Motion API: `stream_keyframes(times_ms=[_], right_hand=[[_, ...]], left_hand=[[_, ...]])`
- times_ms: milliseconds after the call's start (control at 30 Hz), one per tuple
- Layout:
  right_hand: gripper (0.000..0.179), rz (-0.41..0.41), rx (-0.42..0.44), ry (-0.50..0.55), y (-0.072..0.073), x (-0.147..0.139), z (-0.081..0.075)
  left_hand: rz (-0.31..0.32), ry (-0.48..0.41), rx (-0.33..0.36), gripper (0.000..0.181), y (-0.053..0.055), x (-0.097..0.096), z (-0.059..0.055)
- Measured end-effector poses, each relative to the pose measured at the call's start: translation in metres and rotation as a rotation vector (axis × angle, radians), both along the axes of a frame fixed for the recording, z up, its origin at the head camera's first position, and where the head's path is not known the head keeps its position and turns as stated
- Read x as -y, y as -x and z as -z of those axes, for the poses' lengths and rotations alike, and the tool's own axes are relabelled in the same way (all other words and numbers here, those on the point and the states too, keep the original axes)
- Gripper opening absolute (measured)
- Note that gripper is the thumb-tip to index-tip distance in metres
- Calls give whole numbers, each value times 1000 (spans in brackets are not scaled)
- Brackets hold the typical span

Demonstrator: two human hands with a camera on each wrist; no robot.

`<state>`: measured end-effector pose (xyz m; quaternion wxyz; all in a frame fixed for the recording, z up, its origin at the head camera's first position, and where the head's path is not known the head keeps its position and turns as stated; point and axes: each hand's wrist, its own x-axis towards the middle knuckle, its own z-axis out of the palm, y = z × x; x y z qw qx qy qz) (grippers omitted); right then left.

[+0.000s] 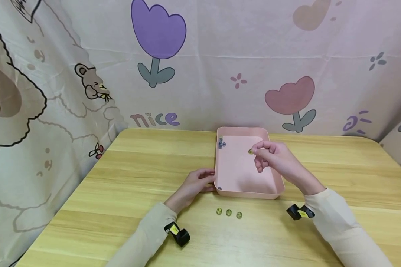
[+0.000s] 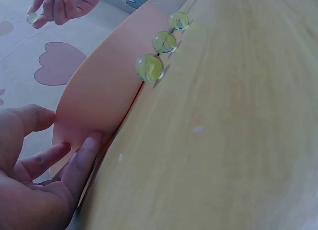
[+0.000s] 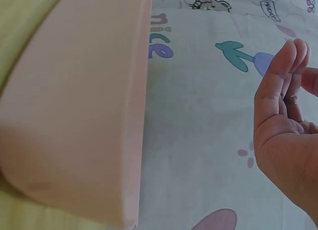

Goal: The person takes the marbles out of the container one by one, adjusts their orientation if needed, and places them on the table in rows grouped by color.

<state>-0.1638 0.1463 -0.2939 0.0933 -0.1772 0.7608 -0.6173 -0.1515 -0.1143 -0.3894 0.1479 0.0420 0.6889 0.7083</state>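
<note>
A yellow-green glass marble (image 1: 250, 151) is pinched between the thumb and fingertips of my right hand (image 1: 275, 159), held above the right side of a pink tray (image 1: 244, 194). My left hand (image 1: 195, 184) touches the tray's left wall near its front corner, fingers spread against the outside. Several bluish marbles (image 1: 221, 143) cluster at the tray's back left, and one dark marble (image 1: 219, 188) lies in its front left corner. Three yellow-green marbles (image 1: 228, 212) form a row on the table in front of the tray. In the right wrist view, the held marble is hidden.
The tray stands on a wood-grain table (image 1: 147, 155), close to its back edge. Behind and to the left hangs a printed cloth (image 1: 214, 96) with flowers and a bear. Black wrist cameras (image 1: 178, 234) are strapped over both sleeves.
</note>
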Motion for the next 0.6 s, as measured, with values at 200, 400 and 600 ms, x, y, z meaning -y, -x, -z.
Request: stream_keyframes(times_ms=[200,400,600], right_hand=[[23,-4,-13,-25,-6,-6,4],[23,-1,-20,-64,-11,-12,6],[24,-18,-22,-81,-17,-14,10]], left_hand=[[-1,1,2,39,0,0,-1],[-3,-5,-2,39,1,0,-2],[-4,-1,-1,38,0,0,-1]])
